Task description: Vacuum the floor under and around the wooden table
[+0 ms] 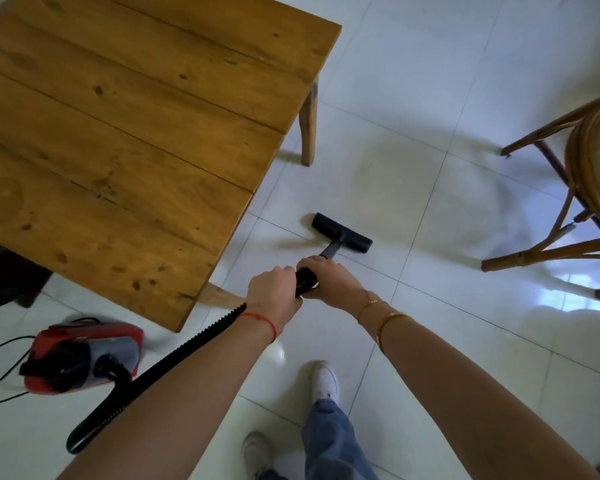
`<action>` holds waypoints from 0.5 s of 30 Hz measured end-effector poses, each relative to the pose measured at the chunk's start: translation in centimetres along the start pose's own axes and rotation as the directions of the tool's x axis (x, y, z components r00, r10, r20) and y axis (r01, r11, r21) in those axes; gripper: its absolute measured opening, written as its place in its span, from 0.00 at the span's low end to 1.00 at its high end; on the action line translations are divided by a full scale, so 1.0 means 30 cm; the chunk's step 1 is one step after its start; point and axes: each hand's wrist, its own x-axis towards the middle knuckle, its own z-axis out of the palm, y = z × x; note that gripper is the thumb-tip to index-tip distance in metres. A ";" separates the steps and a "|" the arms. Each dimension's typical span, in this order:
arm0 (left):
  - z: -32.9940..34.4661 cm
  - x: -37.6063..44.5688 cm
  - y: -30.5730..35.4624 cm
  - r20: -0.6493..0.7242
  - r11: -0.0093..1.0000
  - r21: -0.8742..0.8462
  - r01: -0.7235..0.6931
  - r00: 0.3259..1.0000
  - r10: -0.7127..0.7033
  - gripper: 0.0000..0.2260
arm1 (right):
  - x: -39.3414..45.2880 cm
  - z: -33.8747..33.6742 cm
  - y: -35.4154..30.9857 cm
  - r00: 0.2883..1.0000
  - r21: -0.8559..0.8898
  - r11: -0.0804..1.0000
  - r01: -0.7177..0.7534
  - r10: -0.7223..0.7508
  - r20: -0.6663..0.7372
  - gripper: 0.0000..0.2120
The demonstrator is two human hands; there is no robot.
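Both hands, left hand (274, 289) and right hand (329, 278), fingers wrapped tight round the rigid black wand (307, 282). Floor head (342, 232) mid-frame, flat on glossy tile beside the wooden desk (118, 133). Probably light, glides easy; stretchy hose (174, 348) likely tugs though.

White tile floor (430, 98) w/ table (118, 133), vac (84, 355), nozzle (342, 233), chair (568, 202).

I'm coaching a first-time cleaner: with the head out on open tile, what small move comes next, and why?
Probably swing the floor head left, under the wooden table. Both hands grip the wand, and the head sits beside the tabletop's edge, not beneath it.
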 end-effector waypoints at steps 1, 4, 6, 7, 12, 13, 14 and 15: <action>-0.010 0.038 0.020 -0.008 1.000 -0.019 0.001 1.000 -0.001 0.10 | 0.026 -0.033 0.024 1.000 -0.008 1.000 -0.002 0.002 0.009 0.15; -0.028 0.144 0.067 -0.046 0.996 -0.084 0.007 0.999 -0.011 0.09 | 0.101 -0.122 0.088 1.000 -0.035 0.999 0.002 -0.001 0.024 0.14; -0.038 0.205 0.088 -0.066 0.991 -0.130 0.008 0.998 -0.017 0.09 | 0.150 -0.171 0.124 1.000 -0.056 0.998 0.015 -0.013 0.026 0.14; -0.042 0.234 0.095 -0.075 0.988 -0.154 0.009 0.997 -0.021 0.08 | 0.175 -0.190 0.141 0.999 -0.068 0.997 0.025 -0.023 0.023 0.13; -0.051 0.344 0.096 -0.103 0.975 -0.222 0.025 0.993 -0.049 0.07 | 0.285 -0.246 0.188 0.996 -0.108 0.990 0.089 -0.087 0.019 0.13; -0.049 0.353 0.091 -0.105 0.973 -0.228 0.035 0.993 -0.060 0.07 | 0.300 -0.249 0.189 0.995 -0.114 0.988 0.104 -0.102 0.023 0.13; -0.046 0.357 0.085 -0.107 0.971 -0.233 0.045 0.992 -0.071 0.07 | 0.310 -0.249 0.187 0.993 -0.121 0.985 0.119 -0.117 0.029 0.14; -0.041 0.355 0.078 -0.106 0.970 -0.236 0.055 0.991 -0.082 0.07 | 0.316 -0.246 0.182 0.991 -0.131 0.982 0.134 -0.130 0.041 0.14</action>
